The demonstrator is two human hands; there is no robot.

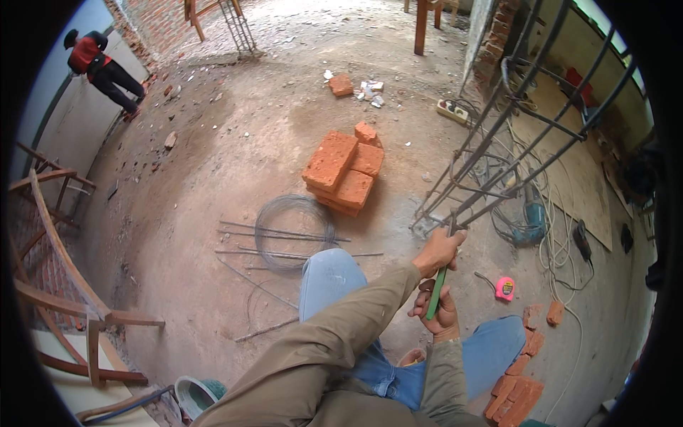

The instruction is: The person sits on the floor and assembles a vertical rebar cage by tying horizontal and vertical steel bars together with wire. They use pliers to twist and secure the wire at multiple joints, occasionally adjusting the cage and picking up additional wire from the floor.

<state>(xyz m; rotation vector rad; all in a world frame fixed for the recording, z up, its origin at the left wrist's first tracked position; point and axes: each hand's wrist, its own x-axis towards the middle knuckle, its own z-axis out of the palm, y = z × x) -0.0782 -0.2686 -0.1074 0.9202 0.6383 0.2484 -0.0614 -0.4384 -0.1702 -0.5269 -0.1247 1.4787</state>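
My right hand point(441, 312) is closed round the green handle of a slim hand tool point(435, 293), probably pincers. The tool points away from me, and its dark upper end reaches the foot of a rebar cage point(491, 153). Just beyond the right hand, my left hand point(437, 253) is closed beside the tool's upper part, close against the bars. What its fingers grip is hidden. The cage leans up to the right, its long bars crossed by bent steel ties. A pink tape measure point(504, 288) lies on the floor to the right of my hands.
Stacked orange bricks point(341, 171) stand ahead, with a wire coil point(295, 231) and cut steel rods point(284, 250) nearer. Cables point(558, 249) and a blue power tool point(532, 217) lie right. Wooden frames point(64, 249) stand left. More bricks point(514, 398) sit by my right leg. A person point(99, 67) stands far left.
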